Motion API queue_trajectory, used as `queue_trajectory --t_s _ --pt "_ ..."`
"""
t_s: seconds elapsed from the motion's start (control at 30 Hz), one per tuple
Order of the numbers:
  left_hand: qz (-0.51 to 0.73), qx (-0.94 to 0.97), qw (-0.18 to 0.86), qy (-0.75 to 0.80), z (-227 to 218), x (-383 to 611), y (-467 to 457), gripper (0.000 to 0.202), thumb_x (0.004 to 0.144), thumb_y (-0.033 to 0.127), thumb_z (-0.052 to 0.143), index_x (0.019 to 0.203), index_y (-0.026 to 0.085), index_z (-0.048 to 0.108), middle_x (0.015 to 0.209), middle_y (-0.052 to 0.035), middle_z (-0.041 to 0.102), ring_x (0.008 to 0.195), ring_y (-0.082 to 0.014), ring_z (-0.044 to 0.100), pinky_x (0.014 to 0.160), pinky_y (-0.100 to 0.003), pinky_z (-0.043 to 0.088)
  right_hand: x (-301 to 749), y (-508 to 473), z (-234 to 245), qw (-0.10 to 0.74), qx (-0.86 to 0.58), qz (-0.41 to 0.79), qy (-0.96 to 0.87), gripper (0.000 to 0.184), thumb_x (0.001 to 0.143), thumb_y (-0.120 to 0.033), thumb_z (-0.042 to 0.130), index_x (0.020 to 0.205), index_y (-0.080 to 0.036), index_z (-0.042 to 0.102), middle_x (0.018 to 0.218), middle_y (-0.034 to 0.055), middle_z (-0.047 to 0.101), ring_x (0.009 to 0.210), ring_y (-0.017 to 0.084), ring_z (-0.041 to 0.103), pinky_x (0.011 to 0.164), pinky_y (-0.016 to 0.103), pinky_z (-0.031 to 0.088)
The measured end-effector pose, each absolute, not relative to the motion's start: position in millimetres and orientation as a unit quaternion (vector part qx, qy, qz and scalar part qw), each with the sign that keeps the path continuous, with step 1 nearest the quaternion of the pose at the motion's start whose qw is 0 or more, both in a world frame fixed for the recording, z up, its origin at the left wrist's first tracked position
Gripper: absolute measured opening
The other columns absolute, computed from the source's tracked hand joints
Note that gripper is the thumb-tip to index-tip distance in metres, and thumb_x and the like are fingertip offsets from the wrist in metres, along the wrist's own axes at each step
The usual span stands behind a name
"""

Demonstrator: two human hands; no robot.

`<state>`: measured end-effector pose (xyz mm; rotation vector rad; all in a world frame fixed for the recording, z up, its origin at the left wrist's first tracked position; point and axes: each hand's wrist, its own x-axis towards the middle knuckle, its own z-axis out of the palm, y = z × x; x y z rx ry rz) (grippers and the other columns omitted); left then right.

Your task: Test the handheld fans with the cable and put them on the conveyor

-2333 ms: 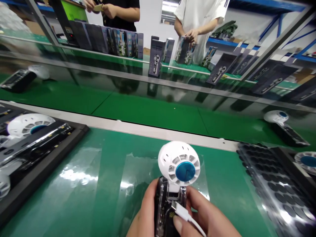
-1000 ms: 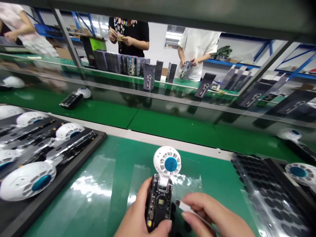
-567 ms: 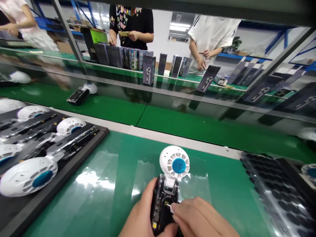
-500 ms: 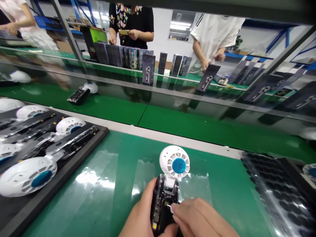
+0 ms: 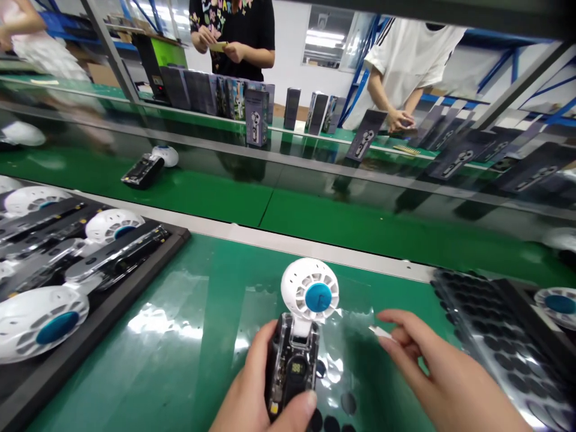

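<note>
My left hand (image 5: 258, 390) is wrapped round the dark, see-through handle of a handheld fan (image 5: 294, 360), its thumb across the lower front. The fan's white round head with a blue centre points away from me, and small digits show on the handle's display. To the right of it, my right hand (image 5: 418, 354) is apart from the fan. A small white tab (image 5: 380, 332) sits at its thumb and fingertips, the index finger raised off it. Several black round discs (image 5: 332, 423) lie under clear film beside the handle.
A dark tray (image 5: 148, 279) of several similar fans stands at left. On the right lies a sheet of black round stickers (image 5: 504, 342). Beyond the pale rail, another fan (image 5: 144, 171) lies on the green belt (image 5: 216, 198). People work among boxes (image 5: 257, 117) across the line.
My right hand has moved away from the handle to the right with the white tab, uncovering the display. My left hand keeps hold of the fan, which appears slightly further left.
</note>
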<state>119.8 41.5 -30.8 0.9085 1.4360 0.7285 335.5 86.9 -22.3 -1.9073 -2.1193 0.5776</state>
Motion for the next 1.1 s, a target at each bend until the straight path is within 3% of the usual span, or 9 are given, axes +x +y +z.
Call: queue_trajectory --t_s 0.13,0.2,0.3,0.43,0.53,0.73,0.87,1.1 --pt "0.346 0.324 0.654 0.589 -25 118 48 0.059 0.070 0.051 0.046 0.117 0.021 0.026 0.080 -0.0066 0.063 0.063 -0.0214 0.062 0.061 -0.033 0.046 357 98 -29 -0.035 -0.688 0.208 -0.695 0.015 0.082 -0.033 0.034 0.081 -0.028 0.048 0.073 0.0004 0.059 0.065 0.021 0.058 0.049 0.027 0.043" --pt "0.347 0.276 0.687 0.576 -23 116 51 0.055 0.072 0.048 0.045 0.116 0.022 0.025 0.068 -0.0035 0.063 0.060 -0.0209 0.062 0.058 -0.031 0.046 355 98 -31 -0.055 -0.685 0.189 -0.702 0.013 0.081 -0.029 0.034 0.075 -0.026 0.045 0.069 -0.0005 0.057 0.061 0.020 0.056 0.045 0.026 0.040" --pt "0.366 0.226 0.717 0.548 -22 114 54 0.049 0.074 0.037 0.043 0.116 0.021 0.023 0.056 -0.0021 0.063 0.060 -0.0210 0.062 0.059 -0.031 0.045 351 96 -33 -0.030 -0.677 0.169 -0.716 0.012 0.080 -0.025 0.035 0.079 -0.026 0.047 0.074 0.0013 0.057 0.068 0.022 0.056 0.047 0.027 0.042" --pt "0.393 0.212 0.726 0.522 -23 113 55 0.047 0.072 0.031 0.043 0.114 0.020 0.023 0.056 -0.0048 0.064 0.063 -0.0221 0.062 0.058 -0.032 0.045 344 92 -32 0.037 -0.639 0.111 -0.760 0.016 0.078 -0.024 0.044 0.093 -0.022 0.051 0.093 0.0067 0.054 0.087 0.027 0.051 0.063 0.037 0.046" --pt "0.399 0.219 0.730 0.511 -25 113 55 0.048 0.072 0.033 0.043 0.113 0.019 0.022 0.053 -0.0045 0.063 0.064 -0.0235 0.062 0.056 -0.032 0.045 324 86 -24 0.076 -0.585 0.089 -0.802 0.022 0.076 -0.014 0.049 0.097 -0.019 0.052 0.101 0.0084 0.051 0.090 0.026 0.049 0.074 0.040 0.044" --pt "0.391 0.256 0.719 0.514 -32 112 54 0.048 0.074 0.036 0.042 0.113 0.020 0.021 0.056 -0.0007 0.061 0.056 -0.0198 0.060 0.058 -0.033 0.044 280 75 -21 0.016 -0.488 0.163 -0.858 0.039 0.069 0.004 0.051 0.094 -0.025 0.057 0.096 0.0035 0.053 0.085 0.023 0.051 0.070 0.035 0.047" --pt "0.389 0.289 0.714 0.505 -38 111 53 0.047 0.074 0.042 0.042 0.111 0.020 0.023 0.061 -0.0013 0.061 0.060 -0.0208 0.061 0.062 -0.035 0.044 274 77 -25 0.027 -0.491 0.166 -0.855 0.034 0.066 0.007 0.052 0.085 -0.020 0.057 0.095 0.0040 0.052 0.087 0.023 0.048 0.071 0.033 0.046" --pt "0.407 0.382 0.628 0.542 -40 113 48 0.043 0.074 0.039 0.043 0.109 0.019 0.028 0.079 -0.0069 0.061 0.093 -0.0257 0.056 0.073 -0.036 0.043 281 78 -16 0.097 -0.489 0.263 -0.826 0.028 0.067 0.008 0.049 0.070 -0.020 0.047 0.077 -0.0027 0.050 0.073 0.014 0.050 0.063 0.022 0.040"
